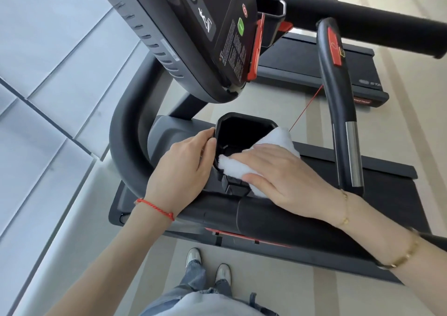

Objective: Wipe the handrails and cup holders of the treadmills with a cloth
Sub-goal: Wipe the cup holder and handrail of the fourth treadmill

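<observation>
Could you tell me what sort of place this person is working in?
Most likely a gym or fitness room: a treadmill console stands over a black cup holder, a second treadmill's belt lies beyond, and a long handrail runs alongside.

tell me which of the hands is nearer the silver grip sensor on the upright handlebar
Right. The right hand lies flat on the white cloth at the cup holder, on the side toward the silver sensor. The left hand holds the holder's far rim, farther away.

Only "STA", cut off, reads on the far treadmill's end cover (370,83); console print is illegible.
</observation>
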Available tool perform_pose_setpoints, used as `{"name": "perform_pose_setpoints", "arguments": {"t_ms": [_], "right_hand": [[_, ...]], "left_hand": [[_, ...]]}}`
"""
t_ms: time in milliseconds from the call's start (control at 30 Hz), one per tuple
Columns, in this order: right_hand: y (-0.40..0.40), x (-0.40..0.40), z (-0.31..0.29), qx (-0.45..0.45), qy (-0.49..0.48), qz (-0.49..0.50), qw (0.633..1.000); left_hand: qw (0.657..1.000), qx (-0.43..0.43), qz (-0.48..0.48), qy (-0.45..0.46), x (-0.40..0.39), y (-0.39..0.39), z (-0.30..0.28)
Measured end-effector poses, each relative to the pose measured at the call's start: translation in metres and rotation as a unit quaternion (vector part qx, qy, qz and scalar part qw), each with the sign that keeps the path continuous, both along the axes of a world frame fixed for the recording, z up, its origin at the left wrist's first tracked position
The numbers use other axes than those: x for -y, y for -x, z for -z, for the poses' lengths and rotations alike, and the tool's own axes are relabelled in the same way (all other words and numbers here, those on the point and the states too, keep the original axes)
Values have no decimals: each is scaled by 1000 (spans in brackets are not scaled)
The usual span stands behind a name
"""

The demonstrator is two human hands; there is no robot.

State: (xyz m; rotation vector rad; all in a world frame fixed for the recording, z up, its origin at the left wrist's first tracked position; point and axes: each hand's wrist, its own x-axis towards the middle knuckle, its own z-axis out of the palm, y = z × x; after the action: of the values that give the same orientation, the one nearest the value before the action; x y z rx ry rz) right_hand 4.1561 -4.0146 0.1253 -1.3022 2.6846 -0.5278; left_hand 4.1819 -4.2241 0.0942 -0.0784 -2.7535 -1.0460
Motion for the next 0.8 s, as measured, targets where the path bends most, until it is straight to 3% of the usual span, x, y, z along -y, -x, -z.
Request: {"name": "perform_pose_setpoints", "arguments": {"t_ms": [200,300,433,500,633,800], "right_hand": [[-17,-11,8,-30,48,52,997],[-24,-21,1,42,158,144,976],[-2,-19,-9,-102,226,237,939],[13,-13,-7,-80,199,239,947],[34,-8,14,106,110,191,970],[69,0,8,116,47,129,984]], "left_hand": [[1000,4,2,6,1,-1,-2],[1000,-3,-5,5,-1,-1,-1],[1000,-9,-8,17,-3,-2,-1],[1000,-6,-10,19,-4,-2,-1],[1000,-4,-9,24,-5,-3,-1],[1000,6,-10,26,-5,-3,-4]]}}
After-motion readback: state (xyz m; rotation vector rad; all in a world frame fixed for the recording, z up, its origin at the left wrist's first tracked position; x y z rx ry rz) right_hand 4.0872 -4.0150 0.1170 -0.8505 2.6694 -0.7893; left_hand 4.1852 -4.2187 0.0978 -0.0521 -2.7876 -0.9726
